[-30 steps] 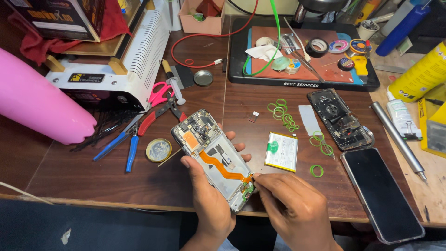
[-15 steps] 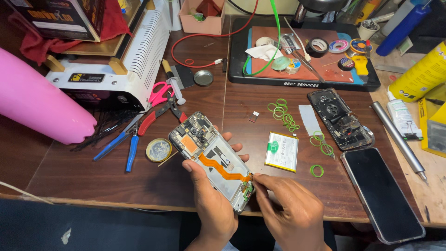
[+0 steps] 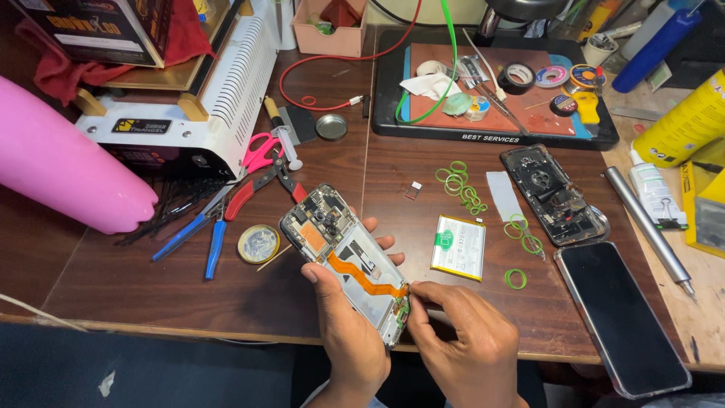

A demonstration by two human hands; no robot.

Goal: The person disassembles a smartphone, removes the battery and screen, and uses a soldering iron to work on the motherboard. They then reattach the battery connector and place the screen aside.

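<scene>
A: What has changed in the last second?

B: Little. The left hand (image 3: 343, 332) has tipped the opened phone (image 3: 349, 261) a bit more upright and nearer the desk (image 3: 226, 302) edge. The right hand (image 3: 461, 344) has drawn in against the phone's lower end, beside the orange flex cable (image 3: 366, 278).

A: So what does that suggest?

B: I'd judge the work has settled on the small parts at that lower end, and the phone is being steadied for it.

A: How do the hands sit?

B: The left wraps the phone from below, thumb on its near edge, fingers showing past the far side. The right has thumb and forefinger pinched together at the phone's bottom corner; what they pinch is too small to tell.

A: And around the phone?

B: A battery (image 3: 458, 247) lies just right of it, a round tin (image 3: 258, 243) to its left.
</scene>
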